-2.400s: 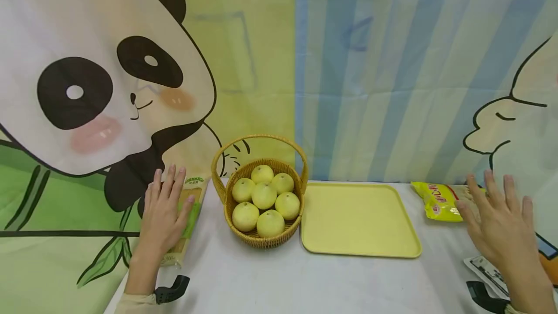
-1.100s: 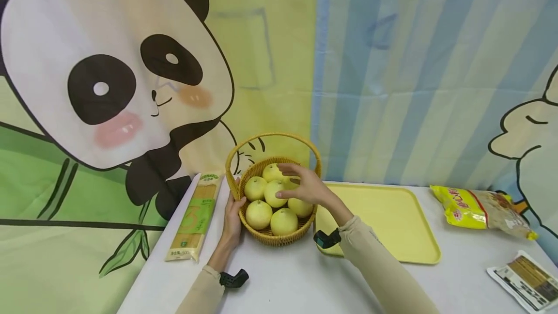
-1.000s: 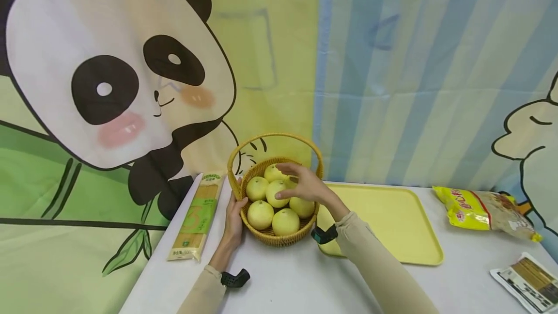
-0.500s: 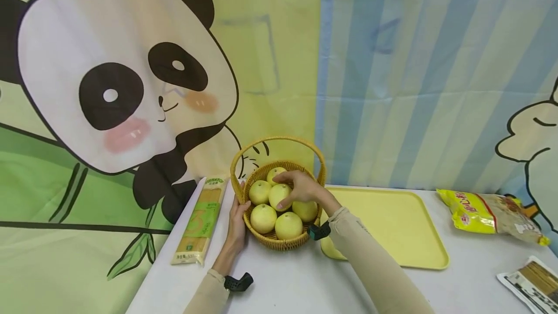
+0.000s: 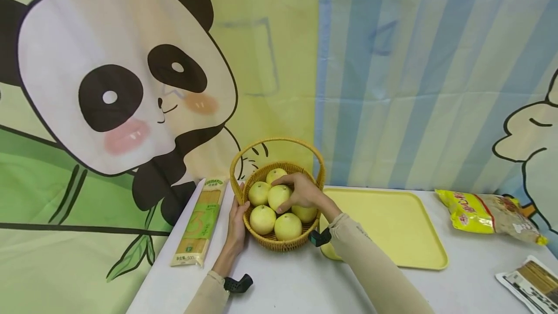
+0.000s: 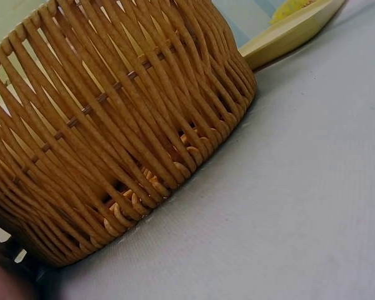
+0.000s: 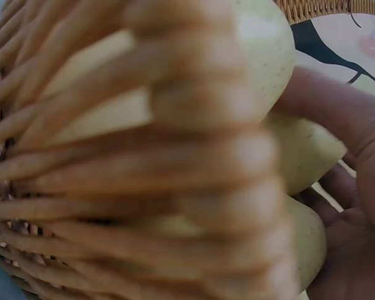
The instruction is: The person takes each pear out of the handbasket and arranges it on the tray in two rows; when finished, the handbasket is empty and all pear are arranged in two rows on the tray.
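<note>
A woven wicker basket (image 5: 279, 245) with a tall arched handle holds several pale yellow round pears. My left hand (image 5: 237, 222) grips the basket's left side, its thumb at the rim and its other fingers mostly hidden along the outer wall. Reaching in from the right, my right hand (image 5: 302, 190) curls round the middle pear (image 5: 278, 197), thumb on the near side and fingers on the far side. The right wrist view shows that hand (image 7: 369, 150) beside speckled pears, partly behind the blurred rim. The left wrist view shows the basket wall (image 6: 125, 119) on the white cloth.
A yellow tray (image 5: 392, 227) lies right of the basket, partly under the right forearm. Left stands a noodle packet (image 5: 200, 222) lying flat. Farther right are a yellow snack bag (image 5: 466, 211) and a flat packet (image 5: 534, 280). A panda-print curtain (image 5: 270, 62) hangs behind.
From spread apart at both sides, my hands have come in to the basket. The left took hold of its side; the right lowered and closed round the middle pear. The view shifted slightly.
</note>
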### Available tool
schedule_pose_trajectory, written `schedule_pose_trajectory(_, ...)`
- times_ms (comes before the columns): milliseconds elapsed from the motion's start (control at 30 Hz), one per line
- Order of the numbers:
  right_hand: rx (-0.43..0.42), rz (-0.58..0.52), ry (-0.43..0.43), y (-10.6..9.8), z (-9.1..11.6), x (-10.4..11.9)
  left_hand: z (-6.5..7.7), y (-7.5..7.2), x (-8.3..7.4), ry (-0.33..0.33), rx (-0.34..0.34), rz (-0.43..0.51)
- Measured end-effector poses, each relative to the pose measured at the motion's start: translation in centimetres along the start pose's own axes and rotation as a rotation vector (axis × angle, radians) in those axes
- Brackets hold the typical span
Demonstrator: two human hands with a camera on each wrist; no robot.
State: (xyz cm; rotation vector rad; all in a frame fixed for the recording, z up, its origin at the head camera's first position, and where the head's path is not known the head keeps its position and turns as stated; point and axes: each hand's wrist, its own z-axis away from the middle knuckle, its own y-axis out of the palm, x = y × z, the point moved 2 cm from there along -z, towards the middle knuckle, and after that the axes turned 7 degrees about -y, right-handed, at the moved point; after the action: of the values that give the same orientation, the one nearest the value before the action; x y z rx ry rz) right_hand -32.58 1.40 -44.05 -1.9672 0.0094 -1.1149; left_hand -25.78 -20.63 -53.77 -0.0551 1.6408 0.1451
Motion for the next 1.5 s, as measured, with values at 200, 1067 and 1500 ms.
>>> schedule_pose_trajectory(200,-0.083,-0.149,-0.032,-0.3,0.4,0.0,0.1,-0.1,0.0,-0.009,-0.006,-0.001)
schedule_pose_trajectory(1067,-0.134,-0.379,-0.142,-4.9,5.9,4.2,-0.2,-0.4,0.4,0.004,-0.008,-0.018)
schedule_pose_trajectory(1500,-0.239,-0.399,-0.151,-9.9,10.2,2.0,0.0,-0.3,0.1,-0.004,-0.017,-0.042)
